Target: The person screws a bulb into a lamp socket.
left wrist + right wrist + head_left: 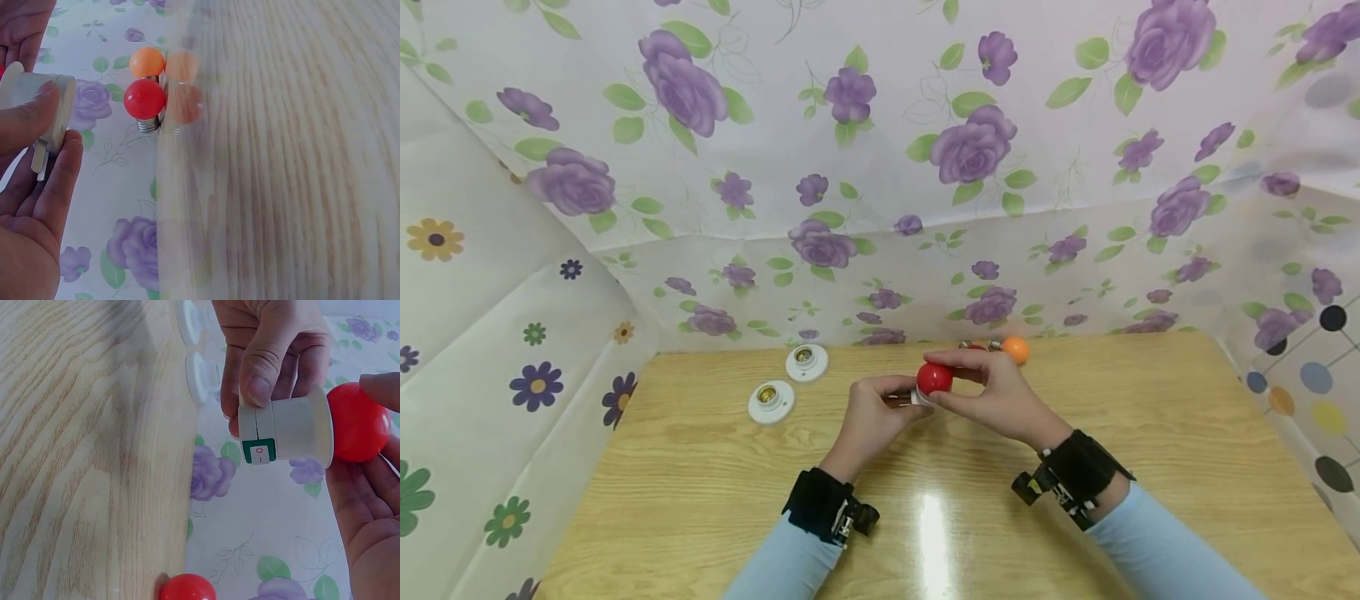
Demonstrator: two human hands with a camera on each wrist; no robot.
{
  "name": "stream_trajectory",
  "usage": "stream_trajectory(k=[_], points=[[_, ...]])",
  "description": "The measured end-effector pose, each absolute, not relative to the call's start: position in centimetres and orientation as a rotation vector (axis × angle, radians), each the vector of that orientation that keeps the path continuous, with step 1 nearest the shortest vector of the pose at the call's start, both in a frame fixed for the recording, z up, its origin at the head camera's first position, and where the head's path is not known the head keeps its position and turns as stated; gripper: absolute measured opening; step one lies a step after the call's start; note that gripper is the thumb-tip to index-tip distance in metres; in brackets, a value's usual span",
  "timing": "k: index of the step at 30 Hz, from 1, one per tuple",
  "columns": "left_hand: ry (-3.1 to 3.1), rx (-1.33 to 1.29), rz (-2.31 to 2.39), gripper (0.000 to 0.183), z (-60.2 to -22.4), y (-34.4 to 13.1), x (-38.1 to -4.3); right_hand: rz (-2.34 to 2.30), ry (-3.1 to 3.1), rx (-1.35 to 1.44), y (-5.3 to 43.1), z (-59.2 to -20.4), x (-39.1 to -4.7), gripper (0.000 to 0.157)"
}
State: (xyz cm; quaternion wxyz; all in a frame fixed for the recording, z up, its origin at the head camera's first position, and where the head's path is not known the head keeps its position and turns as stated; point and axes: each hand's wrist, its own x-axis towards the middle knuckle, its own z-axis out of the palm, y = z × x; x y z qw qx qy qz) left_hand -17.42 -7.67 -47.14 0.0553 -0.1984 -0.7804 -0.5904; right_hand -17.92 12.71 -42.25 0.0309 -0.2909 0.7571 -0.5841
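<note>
My left hand (874, 417) grips a white plug-in bulb socket (303, 428) between thumb and fingers, above the table. Metal prongs (39, 156) stick out of its back end in the left wrist view, and a green-framed switch (259, 451) shows on its side. A round red bulb (356, 422) sits at the socket's flared mouth, its screw end hidden. My right hand (996, 396) holds this bulb by its globe, thumb on one side and fingers on the other.
Two round white lamp holders (783, 412) with brass-coloured insides stand at the table's back left. Near the back edge lie an orange bulb (1015, 350) and another red bulb (144, 98). A flowered cloth (880, 167) hangs behind the wooden table (700, 500).
</note>
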Motion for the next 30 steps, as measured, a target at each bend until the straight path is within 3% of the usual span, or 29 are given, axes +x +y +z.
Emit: stream_trajectory(k=[7, 16, 30], points=[[-2.365, -0.586, -1.803, 0.028, -47.4, -7.5, -17.4, -1.842, 2.347, -0.847, 12.3, -40.8, -17.0, 0.040], [-2.375, -0.584, -1.772, 0.029, -47.5, -7.3, -17.3, -1.860, 2.400, -0.753, 12.6, -42.7, -17.8, 0.041], [-2.354, -0.592, -1.698, 0.024, -47.3, -6.7, -17.1, -1.933, 2.633, -0.733, 12.1, -42.8, -17.2, 0.040]])
